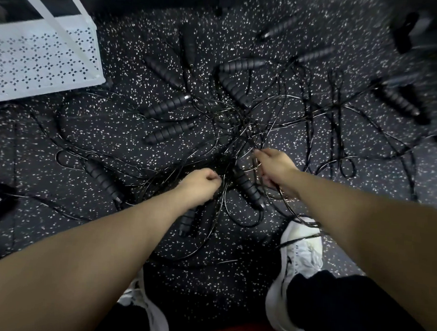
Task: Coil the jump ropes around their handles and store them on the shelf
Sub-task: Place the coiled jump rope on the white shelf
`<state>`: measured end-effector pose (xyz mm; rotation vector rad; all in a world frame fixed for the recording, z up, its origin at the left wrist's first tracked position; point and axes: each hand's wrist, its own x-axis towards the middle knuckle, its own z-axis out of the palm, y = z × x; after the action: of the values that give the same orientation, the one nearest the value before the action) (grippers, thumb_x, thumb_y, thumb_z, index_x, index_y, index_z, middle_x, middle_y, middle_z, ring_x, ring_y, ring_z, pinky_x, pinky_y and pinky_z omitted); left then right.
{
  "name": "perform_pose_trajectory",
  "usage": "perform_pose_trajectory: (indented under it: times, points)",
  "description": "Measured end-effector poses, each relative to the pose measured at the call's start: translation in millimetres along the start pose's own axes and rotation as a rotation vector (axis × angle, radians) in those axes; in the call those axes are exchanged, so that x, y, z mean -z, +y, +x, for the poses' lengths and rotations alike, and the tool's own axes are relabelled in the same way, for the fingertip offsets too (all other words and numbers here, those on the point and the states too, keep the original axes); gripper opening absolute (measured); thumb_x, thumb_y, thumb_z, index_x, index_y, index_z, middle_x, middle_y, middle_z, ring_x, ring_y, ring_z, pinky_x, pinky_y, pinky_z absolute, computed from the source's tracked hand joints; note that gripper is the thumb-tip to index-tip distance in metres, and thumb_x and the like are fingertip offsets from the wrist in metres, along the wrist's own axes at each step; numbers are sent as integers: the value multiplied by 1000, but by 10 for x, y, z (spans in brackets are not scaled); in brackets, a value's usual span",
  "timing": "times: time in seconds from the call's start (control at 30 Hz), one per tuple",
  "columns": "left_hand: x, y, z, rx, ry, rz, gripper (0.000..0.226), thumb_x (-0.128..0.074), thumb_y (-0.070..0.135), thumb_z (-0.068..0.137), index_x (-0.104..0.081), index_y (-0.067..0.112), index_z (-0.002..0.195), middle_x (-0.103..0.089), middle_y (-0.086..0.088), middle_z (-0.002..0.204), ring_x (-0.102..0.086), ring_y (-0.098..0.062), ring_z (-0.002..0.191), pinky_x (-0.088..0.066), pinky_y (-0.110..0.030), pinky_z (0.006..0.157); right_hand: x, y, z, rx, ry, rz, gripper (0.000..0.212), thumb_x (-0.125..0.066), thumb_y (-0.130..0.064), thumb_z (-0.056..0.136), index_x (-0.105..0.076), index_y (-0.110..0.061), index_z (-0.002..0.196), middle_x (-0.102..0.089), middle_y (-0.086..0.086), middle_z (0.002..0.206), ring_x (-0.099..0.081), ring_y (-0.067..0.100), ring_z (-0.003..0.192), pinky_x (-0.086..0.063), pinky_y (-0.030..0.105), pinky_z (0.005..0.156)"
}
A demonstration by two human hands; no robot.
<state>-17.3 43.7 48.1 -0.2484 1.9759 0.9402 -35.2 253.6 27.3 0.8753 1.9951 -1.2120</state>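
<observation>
Black jump ropes tangled on speckled floor; left hand and right hand both fisted on cords; white shelf at ten o'clock.

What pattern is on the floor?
Dark floor with white speckles, seen in the head view.

No text, label, brand name, number or sign can be read anywhere in this view. The white shoe carries a dark mark on its side, but it is too small and blurred to make out as letters or a logo. The white perforated shelf shows only a punched pattern of small holes, and the black ribbed jump rope handles bear no legible printing.
</observation>
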Motion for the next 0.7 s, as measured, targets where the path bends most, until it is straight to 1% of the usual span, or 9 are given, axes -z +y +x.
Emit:
perform_pose_trajectory:
  times: [0.1,0.17,0.23,0.33,0.4,0.47,0.57,0.63,0.7]
  points:
    - [-66,279,-218,-36,-88,-44,27,-57,34,101,-63,30,127,-70,6,117,-68,-17,107,-58,-40,94,206,-250,-283,-70,-140,347,33,-43,-36,109,-60,-8,114,-38,-6,58,-26,8,45,-21,21,39]
    - [-135,513,-395,-113,-142,-40,47,-64,41,92,-57,33,138,-67,10,126,-63,-16,115,-52,-43,103,315,-473,-516,-60,-233,515,32,-40,-36,110,-57,-13,95,-28,-9,56,-19,8,47,-14,20,40]
    - [-226,727,-589,-172,-175,-103,55,-66,42,82,-57,37,136,-67,12,127,-62,-15,118,-48,-43,108,395,-689,-752,-45,-319,634,33,-39,-35,110,-53,-16,86,-24,-9,59,-16,7,50,-13,20,42]
    - [-352,962,-866,-204,-214,-210,42,-72,53,79,-63,47,120,-70,15,123,-63,-13,119,-47,-44,108,473,-980,-1115,-22,-379,779,31,-40,-30,109,-52,-15,85,-25,-10,61,-16,6,49,-13,19,40]
    - [-365,1061,-1075,-250,-177,-249,27,-67,56,90,-64,43,113,-73,14,118,-65,-14,117,-48,-39,101,501,-1131,-1345,-4,-378,796,31,-39,-29,110,-52,-14,86,-28,-10,60,-19,5,47,-15,18,37]
    - [-319,1136,-1288,-281,-108,-311,21,-50,45,105,-64,31,109,-78,9,106,-68,-15,112,-45,-36,99,514,-1227,-1566,44,-384,745,36,-36,-35,110,-55,-13,89,-36,-8,59,-27,6,46,-24,18,37]
    - [-296,1177,-1556,-291,-60,-355,32,-37,46,109,-60,26,117,-80,4,100,-73,-21,104,-48,-34,91,543,-1243,-1854,161,-371,564,57,-26,-55,107,-62,-10,105,-65,5,77,-61,17,68,-52,29,66]
    - [-324,1190,-1709,-279,-28,-426,53,-44,67,94,-58,29,128,-76,-2,114,-71,-27,108,-52,-43,98,590,-1163,-2017,265,-277,335,66,-21,-63,105,-67,-16,113,-76,9,104,-69,22,97,-51,41,96]
    - [-308,1229,-1881,-276,-18,-571,58,-49,67,92,-56,26,132,-75,-7,117,-72,-31,107,-54,-51,101,671,-1035,-2166,362,-227,118,70,-14,-68,102,-68,-26,118,-71,3,122,-63,20,114,-40,44,110]
